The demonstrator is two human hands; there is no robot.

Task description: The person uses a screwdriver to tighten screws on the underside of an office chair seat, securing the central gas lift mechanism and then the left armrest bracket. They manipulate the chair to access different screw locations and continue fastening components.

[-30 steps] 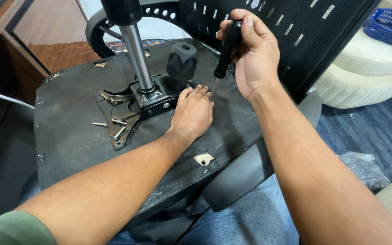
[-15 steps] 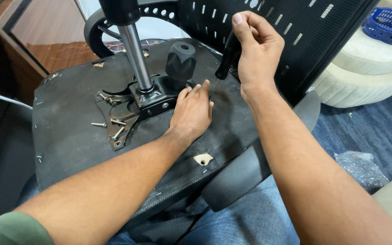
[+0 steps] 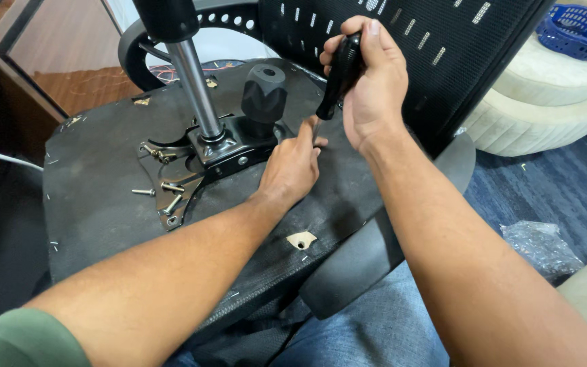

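Head view: right hand (image 3: 368, 81) clenches a black screwdriver (image 3: 338, 75) at upper centre; left hand (image 3: 292, 166) lies flat, released, beside the metal bracket (image 3: 229, 153) on the upturned seat (image 3: 96, 170), whose left part lies bare.

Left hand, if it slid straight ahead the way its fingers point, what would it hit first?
Most likely the screwdriver shaft under the right hand; the left hand fingertips sit right by it on the seat underside. Depth is hard to judge.
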